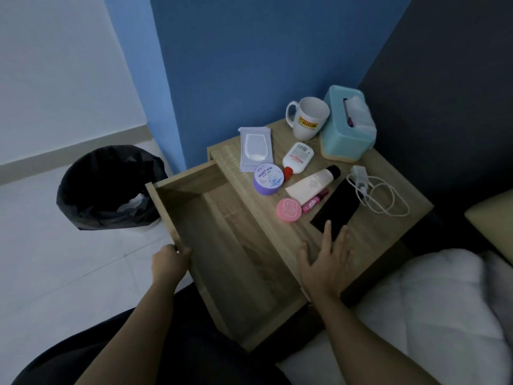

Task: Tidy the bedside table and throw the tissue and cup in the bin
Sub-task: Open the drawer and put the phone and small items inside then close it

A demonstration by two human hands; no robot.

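The wooden bedside table [383,226] has its drawer [222,240] pulled out, and nothing lies inside. My left hand [170,262] grips the drawer's front panel at its near left corner. My right hand [327,259] rests flat, fingers spread, on the tabletop's front edge, just short of a black phone [337,208]. On top stand a white mug [308,118] and a teal tissue box [347,123]. A black-lined bin [108,187] on the floor to the left holds something white.
Also on the tabletop are a wipes pack [254,148], a purple jar [268,179], a white bottle with a red cap [297,158], a cream tube [312,183], a pink compact [288,209], a pink lip balm [315,201] and a white charger with cable [372,190]. White bedding [433,301] lies to the right.
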